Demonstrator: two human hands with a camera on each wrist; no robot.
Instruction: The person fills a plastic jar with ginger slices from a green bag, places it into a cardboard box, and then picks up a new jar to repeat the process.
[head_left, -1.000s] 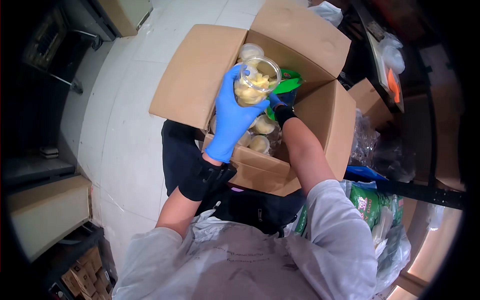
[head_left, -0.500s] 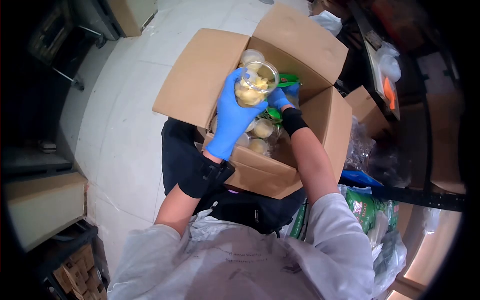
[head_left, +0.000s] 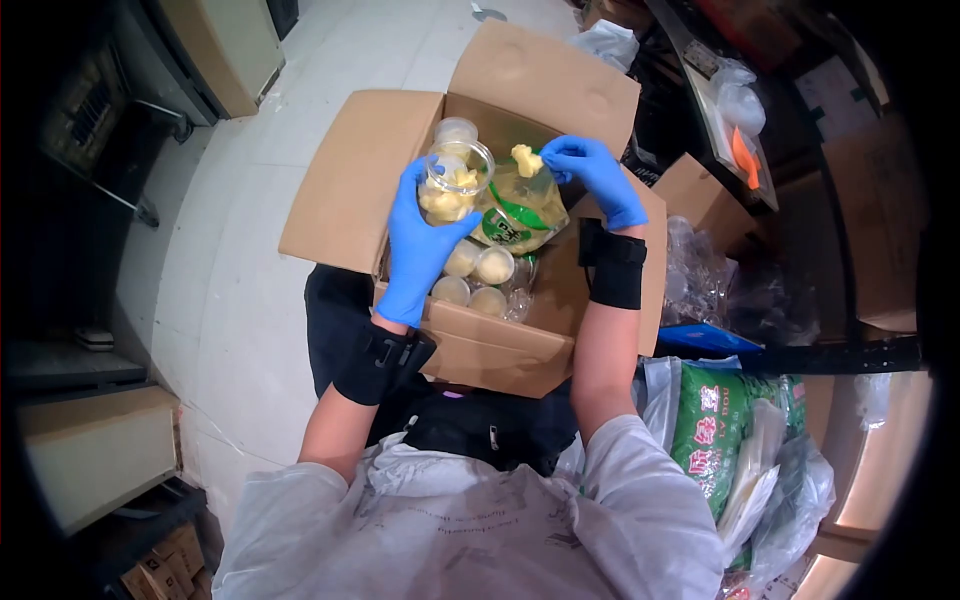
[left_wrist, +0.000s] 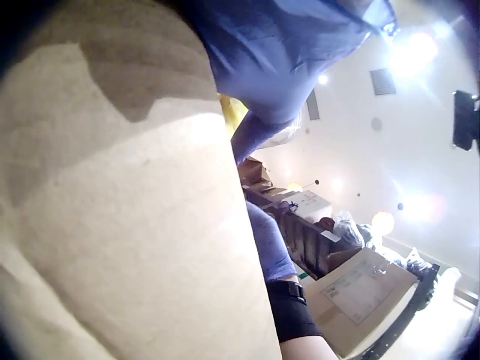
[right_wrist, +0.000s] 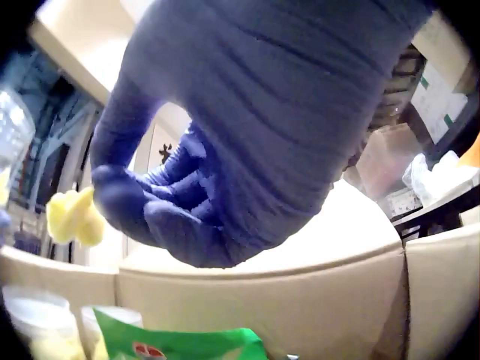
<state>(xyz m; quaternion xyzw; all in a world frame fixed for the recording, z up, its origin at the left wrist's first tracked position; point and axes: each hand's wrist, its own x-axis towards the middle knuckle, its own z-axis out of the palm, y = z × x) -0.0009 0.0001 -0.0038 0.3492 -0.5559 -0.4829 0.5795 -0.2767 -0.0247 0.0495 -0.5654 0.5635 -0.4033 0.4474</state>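
My blue-gloved left hand (head_left: 415, 255) grips a clear plastic cup (head_left: 452, 190) of pale yellow chunks, held over the left side of a cardboard box. To its right, my gloved right hand (head_left: 600, 180) pinches one lumpy yellow chunk (head_left: 526, 161) between thumb and fingertips. That chunk (right_wrist: 75, 217) sticks out from the fingertips in the right wrist view. Below it in the box lies a clear and green plastic bag (head_left: 520, 215) with yellow contents. The left wrist view shows the back of the left hand (left_wrist: 277, 64) beyond a cardboard flap.
The cardboard box (head_left: 500, 345) has its flaps folded outward. Several tubs (head_left: 495, 265) of yellow filling stand inside it, near side and far left. On the right are a shelf with an orange tool (head_left: 745, 158), clear plastic packaging (head_left: 690, 265) and a green sack (head_left: 705, 430).
My right hand has risen out of the box, up and to the right, with a yellow chunk. The plastic bag shows more fully now. My left hand still holds the cup.
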